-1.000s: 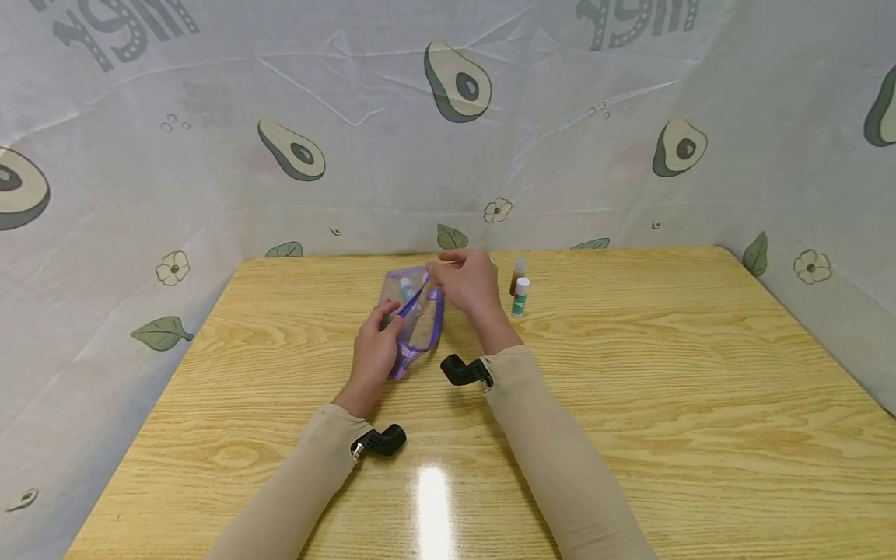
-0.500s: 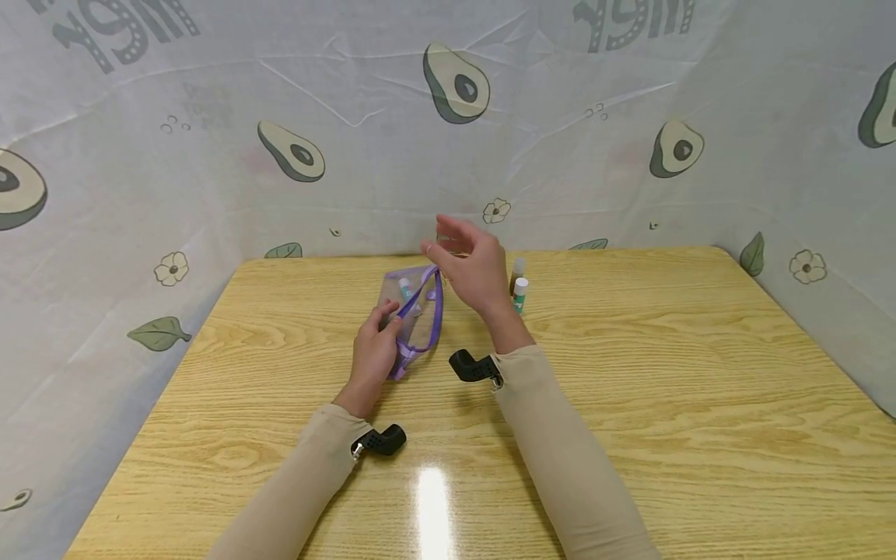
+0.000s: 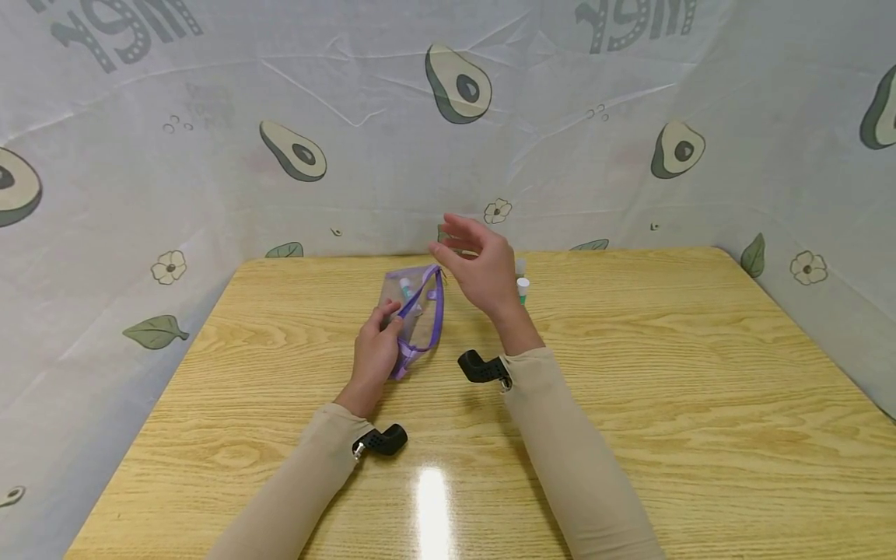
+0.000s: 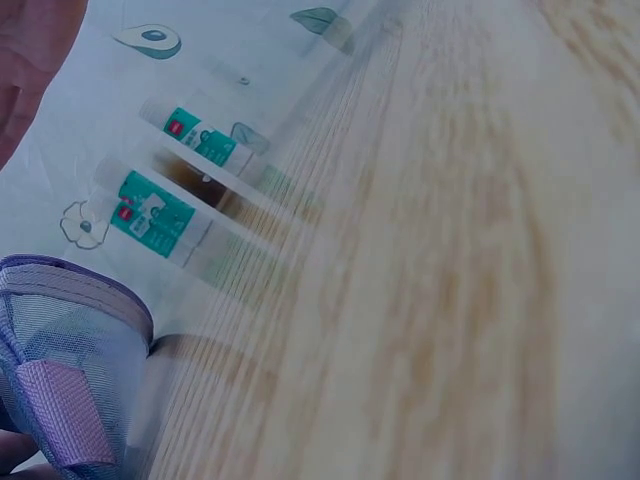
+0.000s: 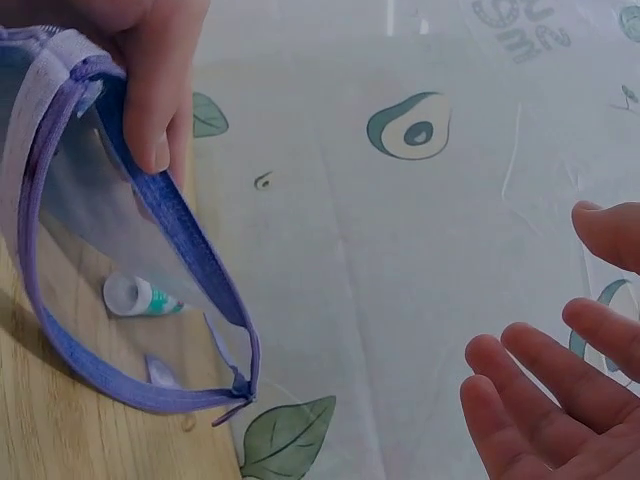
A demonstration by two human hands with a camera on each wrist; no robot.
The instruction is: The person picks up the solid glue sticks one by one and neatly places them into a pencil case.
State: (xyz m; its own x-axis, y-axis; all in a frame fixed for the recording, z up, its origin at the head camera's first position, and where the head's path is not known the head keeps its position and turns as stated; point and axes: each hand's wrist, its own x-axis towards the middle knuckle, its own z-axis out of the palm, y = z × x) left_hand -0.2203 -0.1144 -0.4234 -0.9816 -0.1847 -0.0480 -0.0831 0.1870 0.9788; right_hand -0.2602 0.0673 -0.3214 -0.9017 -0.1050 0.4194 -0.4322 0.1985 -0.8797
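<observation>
A see-through mesh zip pouch with purple edging (image 3: pixel 439 311) lies toward the table's back, its mouth gaping. My left hand (image 3: pixel 374 350) grips the near side of that mouth, thumb over the purple band. Inside the pouch shows a glue stick (image 3: pixel 406 288) with a white cap, also visible through the mouth in the right wrist view. Just right of the pouch my right hand (image 3: pixel 486 268) is raised, fingers spread and holding nothing. Partly behind it stands a glue stick (image 3: pixel 523 289); the left wrist view has two green-labelled glue sticks (image 4: pixel 153 215) with a small brown bottle (image 4: pixel 200 185) between them.
The wooden table (image 3: pixel 672 389) ends at the back against a hanging sheet printed with avocados (image 3: pixel 458 83). Black wrist cameras (image 3: pixel 483 367) jut from both sleeves. A bright light reflection (image 3: pixel 432 505) lies near the front of the table.
The right hand has let go of the pouch's far corner, risen and shifted right, its fingers opening. The glue stick at right is now more hidden behind it. Left hand and pouch stay put.
</observation>
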